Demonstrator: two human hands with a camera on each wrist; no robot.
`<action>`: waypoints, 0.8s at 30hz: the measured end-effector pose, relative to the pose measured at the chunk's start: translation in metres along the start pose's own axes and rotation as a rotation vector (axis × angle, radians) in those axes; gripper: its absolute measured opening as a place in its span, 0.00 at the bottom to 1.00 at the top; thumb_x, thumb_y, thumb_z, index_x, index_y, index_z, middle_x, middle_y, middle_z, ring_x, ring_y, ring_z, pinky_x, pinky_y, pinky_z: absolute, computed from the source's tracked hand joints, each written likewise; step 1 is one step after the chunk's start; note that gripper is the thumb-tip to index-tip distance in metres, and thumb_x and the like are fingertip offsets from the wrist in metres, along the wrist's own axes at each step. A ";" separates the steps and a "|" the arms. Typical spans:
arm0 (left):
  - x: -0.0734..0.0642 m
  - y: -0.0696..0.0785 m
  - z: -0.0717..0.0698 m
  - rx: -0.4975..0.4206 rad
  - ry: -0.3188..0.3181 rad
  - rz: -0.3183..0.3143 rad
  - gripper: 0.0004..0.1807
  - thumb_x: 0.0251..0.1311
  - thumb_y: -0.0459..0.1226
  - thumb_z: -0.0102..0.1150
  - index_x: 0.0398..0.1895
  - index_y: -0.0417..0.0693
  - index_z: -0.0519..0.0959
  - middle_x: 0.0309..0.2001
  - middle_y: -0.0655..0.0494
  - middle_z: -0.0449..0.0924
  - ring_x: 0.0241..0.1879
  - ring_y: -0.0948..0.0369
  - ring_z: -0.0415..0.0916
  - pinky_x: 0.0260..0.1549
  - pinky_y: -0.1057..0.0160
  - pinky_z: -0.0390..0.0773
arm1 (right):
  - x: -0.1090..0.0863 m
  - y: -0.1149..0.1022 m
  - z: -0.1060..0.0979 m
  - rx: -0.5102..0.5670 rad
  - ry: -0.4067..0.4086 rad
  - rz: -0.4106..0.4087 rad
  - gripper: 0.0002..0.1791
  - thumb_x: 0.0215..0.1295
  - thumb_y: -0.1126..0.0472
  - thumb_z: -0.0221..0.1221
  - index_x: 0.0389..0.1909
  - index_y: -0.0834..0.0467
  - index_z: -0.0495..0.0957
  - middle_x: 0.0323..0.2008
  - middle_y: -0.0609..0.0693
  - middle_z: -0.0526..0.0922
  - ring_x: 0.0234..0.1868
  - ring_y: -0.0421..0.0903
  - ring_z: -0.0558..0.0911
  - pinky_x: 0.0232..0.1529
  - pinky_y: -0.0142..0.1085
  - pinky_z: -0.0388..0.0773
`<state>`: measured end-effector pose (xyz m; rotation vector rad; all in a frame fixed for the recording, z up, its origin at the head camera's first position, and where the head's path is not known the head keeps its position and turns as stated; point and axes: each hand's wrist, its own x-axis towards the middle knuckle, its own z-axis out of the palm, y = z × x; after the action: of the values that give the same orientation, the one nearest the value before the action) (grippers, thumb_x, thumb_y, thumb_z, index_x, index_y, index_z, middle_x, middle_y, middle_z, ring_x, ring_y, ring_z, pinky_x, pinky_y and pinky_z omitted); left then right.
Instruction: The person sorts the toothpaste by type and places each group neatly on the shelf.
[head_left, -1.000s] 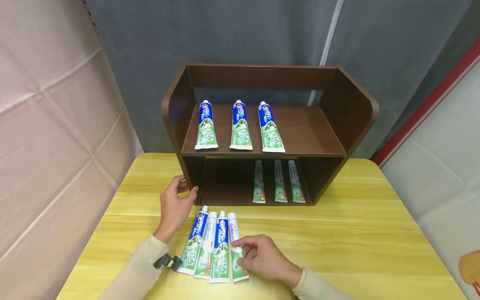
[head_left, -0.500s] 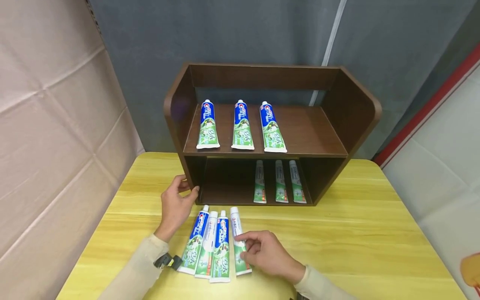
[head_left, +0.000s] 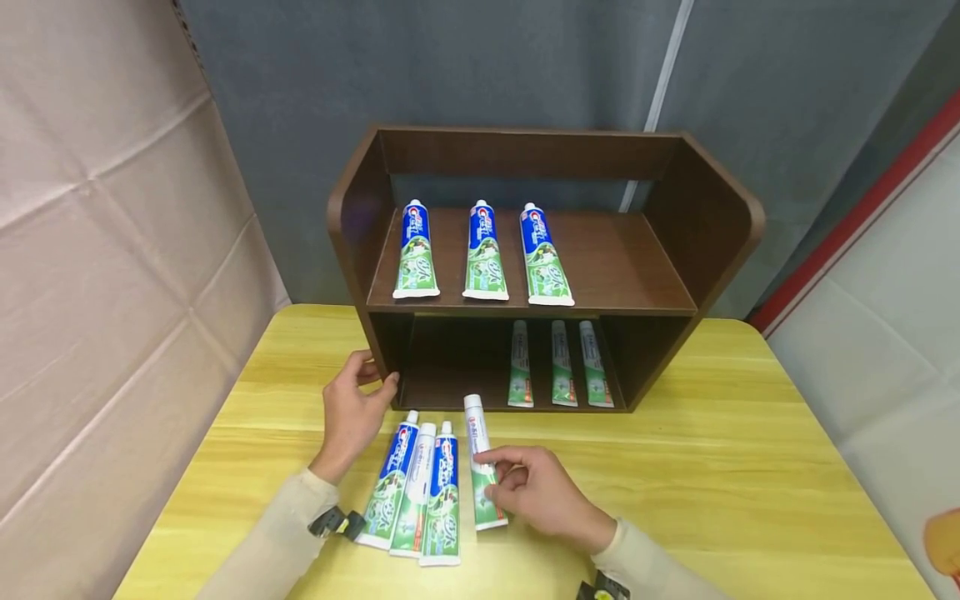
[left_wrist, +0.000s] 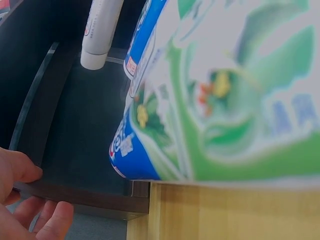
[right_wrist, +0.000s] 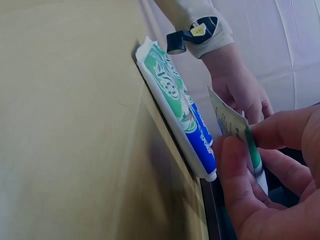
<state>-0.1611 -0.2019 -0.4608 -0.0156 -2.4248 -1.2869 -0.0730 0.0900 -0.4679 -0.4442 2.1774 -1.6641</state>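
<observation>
My right hand [head_left: 551,492] pinches a white and green toothpaste tube [head_left: 478,429] between thumb and fingers, raised off the tabletop. In the right wrist view the same tube [right_wrist: 230,117] is seen with its flat end turned up. Just left of it, two blue and green Crest toothpaste tubes [head_left: 442,500] and one white and green tube [head_left: 417,492] lie side by side. My left hand [head_left: 354,412] grips the lower front of the brown shelf's left side panel [head_left: 381,358], thumb on the front edge and fingers around the outside.
On the upper shelf board [head_left: 607,258] lie three blue and green tubes [head_left: 486,258]. Three white and green tubes [head_left: 561,367] lie on the lower level, toward its right side. The shelf unit stands on a yellow wood-grain table [head_left: 720,467], before a grey curtain [head_left: 480,67].
The right hand has lifted the white and green tube and moved it forward toward the shelf, away from the other tubes. The left hand has stayed on the shelf's side panel.
</observation>
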 end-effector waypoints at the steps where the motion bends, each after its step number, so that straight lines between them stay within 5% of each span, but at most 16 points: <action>1: 0.000 0.000 0.000 0.001 0.001 0.001 0.20 0.66 0.36 0.72 0.60 0.46 0.80 0.48 0.44 0.89 0.47 0.46 0.87 0.41 0.45 0.92 | 0.001 -0.001 -0.001 0.000 0.004 -0.002 0.21 0.63 0.69 0.69 0.58 0.59 0.86 0.37 0.54 0.81 0.28 0.36 0.80 0.31 0.27 0.82; 24: -0.002 0.000 0.000 -0.010 0.000 -0.001 0.20 0.65 0.37 0.72 0.59 0.48 0.80 0.47 0.46 0.89 0.47 0.48 0.87 0.41 0.47 0.92 | 0.018 -0.003 -0.013 0.000 0.058 -0.035 0.23 0.67 0.69 0.67 0.62 0.56 0.83 0.40 0.59 0.83 0.31 0.39 0.81 0.33 0.28 0.82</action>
<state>-0.1597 -0.2014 -0.4614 -0.0170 -2.4190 -1.2996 -0.0950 0.0925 -0.4636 -0.4414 2.2233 -1.7159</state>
